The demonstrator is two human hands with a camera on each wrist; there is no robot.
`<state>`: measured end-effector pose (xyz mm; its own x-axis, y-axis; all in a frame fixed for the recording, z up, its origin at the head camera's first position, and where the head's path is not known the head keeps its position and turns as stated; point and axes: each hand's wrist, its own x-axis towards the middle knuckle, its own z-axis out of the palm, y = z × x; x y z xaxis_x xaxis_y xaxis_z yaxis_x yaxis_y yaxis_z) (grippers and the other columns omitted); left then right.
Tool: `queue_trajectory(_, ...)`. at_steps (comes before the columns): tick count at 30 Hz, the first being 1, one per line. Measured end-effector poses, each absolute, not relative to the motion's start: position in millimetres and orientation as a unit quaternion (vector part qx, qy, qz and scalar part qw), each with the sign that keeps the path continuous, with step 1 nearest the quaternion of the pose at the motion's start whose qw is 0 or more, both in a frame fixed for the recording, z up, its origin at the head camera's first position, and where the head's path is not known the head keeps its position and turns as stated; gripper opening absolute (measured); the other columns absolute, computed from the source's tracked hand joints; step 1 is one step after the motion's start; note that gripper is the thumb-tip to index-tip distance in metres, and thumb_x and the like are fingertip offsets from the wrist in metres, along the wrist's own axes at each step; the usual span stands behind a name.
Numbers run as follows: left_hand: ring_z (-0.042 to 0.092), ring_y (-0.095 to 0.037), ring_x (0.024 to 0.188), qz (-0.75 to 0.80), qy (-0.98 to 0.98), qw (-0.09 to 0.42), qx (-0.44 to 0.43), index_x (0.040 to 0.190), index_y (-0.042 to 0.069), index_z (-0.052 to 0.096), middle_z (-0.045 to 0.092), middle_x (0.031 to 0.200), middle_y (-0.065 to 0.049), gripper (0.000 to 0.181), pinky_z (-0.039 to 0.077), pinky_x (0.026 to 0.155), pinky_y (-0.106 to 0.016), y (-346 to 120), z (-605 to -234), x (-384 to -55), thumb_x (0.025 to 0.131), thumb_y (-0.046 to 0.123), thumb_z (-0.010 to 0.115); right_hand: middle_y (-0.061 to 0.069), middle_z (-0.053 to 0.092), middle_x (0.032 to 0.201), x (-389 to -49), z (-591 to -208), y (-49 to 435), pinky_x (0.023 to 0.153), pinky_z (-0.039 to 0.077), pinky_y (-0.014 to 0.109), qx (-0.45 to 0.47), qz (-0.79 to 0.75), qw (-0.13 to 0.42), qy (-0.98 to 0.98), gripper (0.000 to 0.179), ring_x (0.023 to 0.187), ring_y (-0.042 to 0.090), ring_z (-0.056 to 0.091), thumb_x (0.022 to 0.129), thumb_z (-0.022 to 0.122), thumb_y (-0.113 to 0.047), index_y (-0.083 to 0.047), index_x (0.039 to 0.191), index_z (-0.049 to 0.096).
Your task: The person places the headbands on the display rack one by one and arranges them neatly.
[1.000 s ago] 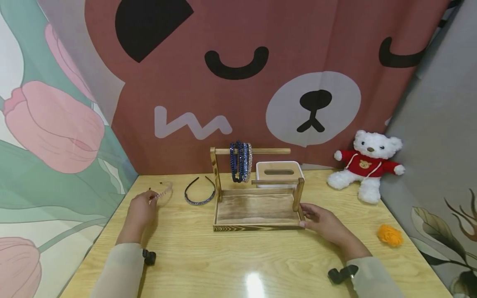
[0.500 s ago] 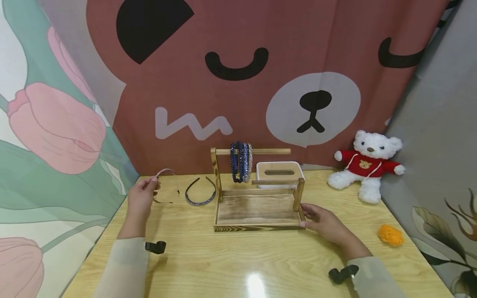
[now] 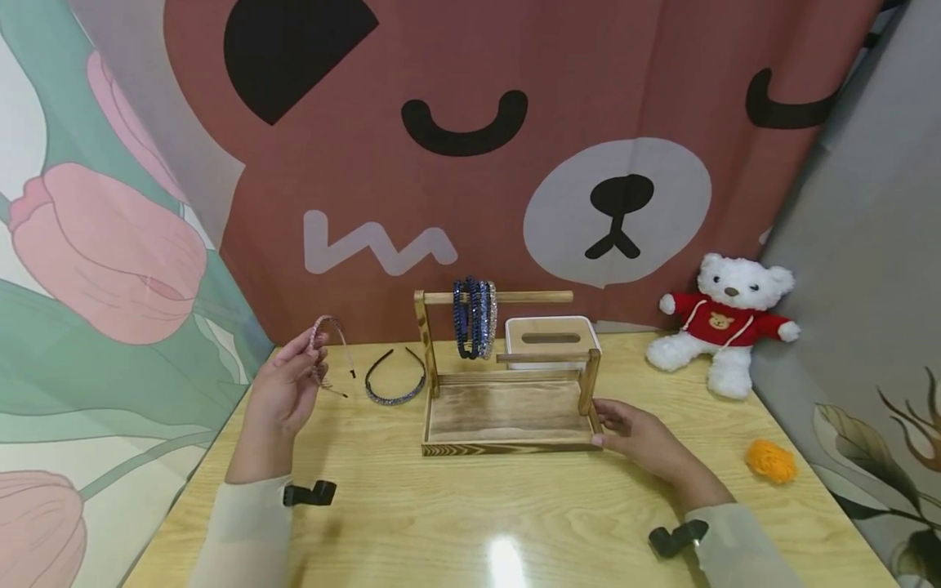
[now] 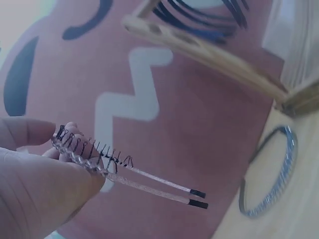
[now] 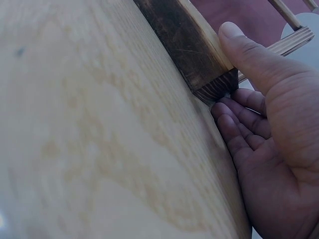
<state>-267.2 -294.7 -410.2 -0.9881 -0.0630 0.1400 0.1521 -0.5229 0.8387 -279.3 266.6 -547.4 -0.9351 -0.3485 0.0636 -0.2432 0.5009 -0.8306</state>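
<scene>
My left hand (image 3: 283,388) pinches a pink beaded headband (image 3: 318,331) above the table's left side. In the left wrist view the pink headband (image 4: 149,188) points its two black-tipped ends to the right, a row of small dark teeth along its inner side. A second headband (image 3: 397,400), blue and glittery, lies on the table between that hand and the wooden rack (image 3: 510,448). Several blue and silver headbands (image 3: 474,318) hang on the rack's upper bar. My right hand (image 3: 647,441) grips the tray's right front corner, thumb at its rim, fingers against the outer side (image 5: 239,124).
Behind the rack stands a white tissue box (image 3: 551,331) with a wooden lid. A white teddy bear (image 3: 724,327) in a red sweater sits at the back right. An orange fuzzy ball (image 3: 770,462) lies near the right edge of the wooden table (image 3: 412,523).
My left hand has lifted the pink headband off the table and turned it, so its ends now point to the right. The right hand stays at the rack's corner.
</scene>
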Motion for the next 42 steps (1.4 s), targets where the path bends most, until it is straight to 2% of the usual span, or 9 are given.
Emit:
queue_trajectory(5,0.064,-0.011,0.108,-0.878,-0.462,0.075,-0.098,0.135,0.013,0.072,0.073,0.121,-0.001,0.041,0.053,0.093,-0.022,-284,-402,-264,0.111,-0.01,0.047,0.025,0.061,0.155,-279,-546,266,0.114,0.053,0.041,-0.168,-0.47,0.059,0.864,0.069,0.138,0.044,0.063,0.101,0.08,-0.024,0.004,0.157,0.051)
queue_trajectory(13,0.062,-0.015,0.106,-0.893,-0.406,0.135,-0.137,0.141,0.001,0.068,0.067,0.118,-0.007,0.038,0.054,0.093,-0.021,-260,-378,-261,0.11,-0.012,0.049,0.024,0.062,0.153,-279,-547,267,0.115,0.054,0.047,-0.168,-0.465,0.059,0.867,0.069,0.138,0.044,0.063,0.102,0.08,-0.025,0.003,0.158,0.051)
queue_trajectory(21,0.063,-0.017,0.105,-0.899,-0.372,0.182,-0.141,0.141,0.0,0.067,0.065,0.117,-0.01,0.039,0.056,0.091,-0.022,-224,-339,-253,0.108,-0.013,0.051,0.022,0.064,0.152,-279,-548,268,0.111,0.053,0.03,-0.159,-0.46,0.055,0.872,0.069,0.138,0.043,0.064,0.102,0.08,-0.028,0.001,0.158,0.053)
queue_trajectory(25,0.066,-0.018,0.103,-0.899,-0.36,0.191,-0.163,0.139,-0.002,0.068,0.067,0.115,-0.01,0.039,0.058,0.089,-0.023,-206,-327,-250,0.106,-0.016,0.053,0.023,0.063,0.153,-279,-547,267,0.112,0.054,0.035,-0.163,-0.46,0.055,0.871,0.069,0.138,0.043,0.063,0.102,0.08,-0.028,0.001,0.158,0.052)
queue_trajectory(29,0.068,-0.017,0.102,-0.888,-0.366,0.191,-0.204,0.136,-0.002,0.071,0.069,0.114,-0.008,0.04,0.059,0.088,-0.022,-189,-317,-249,0.105,-0.018,0.052,0.024,0.061,0.155,-279,-547,267,0.113,0.054,0.044,-0.173,-0.455,0.056,0.872,0.069,0.139,0.045,0.062,0.103,0.079,-0.027,0.002,0.159,0.051)
queue_trajectory(34,0.064,-0.015,0.105,-0.87,-0.404,0.176,-0.221,0.135,0.003,0.073,0.068,0.117,-0.005,0.043,0.057,0.091,-0.02,-167,-309,-255,0.106,-0.017,0.048,0.023,0.062,0.155,-278,-547,268,0.113,0.055,0.043,-0.166,-0.449,0.048,0.877,0.069,0.138,0.044,0.063,0.102,0.08,-0.028,0.001,0.158,0.053)
queue_trajectory(42,0.057,-0.013,0.111,-0.855,-0.464,0.148,-0.179,0.154,-0.011,0.051,0.063,0.116,-0.001,0.048,0.053,0.093,-0.02,-143,-313,-274,0.106,-0.016,0.049,0.024,0.059,0.156,-279,-546,268,0.115,0.053,0.049,-0.171,-0.458,0.056,0.871,0.069,0.139,0.046,0.062,0.102,0.079,-0.027,0.002,0.159,0.051)
